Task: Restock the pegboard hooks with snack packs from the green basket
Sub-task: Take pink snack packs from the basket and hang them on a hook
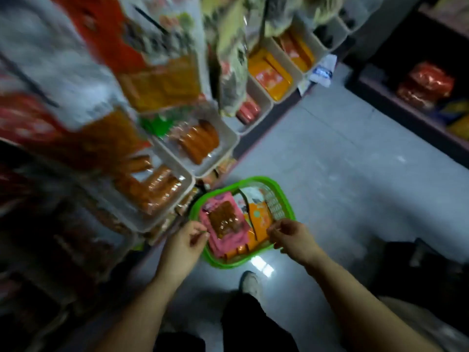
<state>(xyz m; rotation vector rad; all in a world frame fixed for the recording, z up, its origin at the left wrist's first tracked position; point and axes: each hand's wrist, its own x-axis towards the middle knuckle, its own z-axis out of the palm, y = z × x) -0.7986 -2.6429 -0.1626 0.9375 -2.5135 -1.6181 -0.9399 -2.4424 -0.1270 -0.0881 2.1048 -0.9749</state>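
— Looking from the left, what's up on the pegboard hooks [149, 19]?
— Blurred packs hanging above white bins [203, 158] of sausages; I can't tell which hooks need filling.
— And the hands?
— Left hand [186, 240] hangs over the near-left rim of the green basket [285, 196] on the floor, fingers loosely curled, holding nothing. Right hand [289, 236] over the right rim, also loosely curled; whether it pinches anything, I can't tell.
— Much left?
— I'd say plenty: a pink snack pack [223, 222] and orange packs [260, 214] fill the basket.
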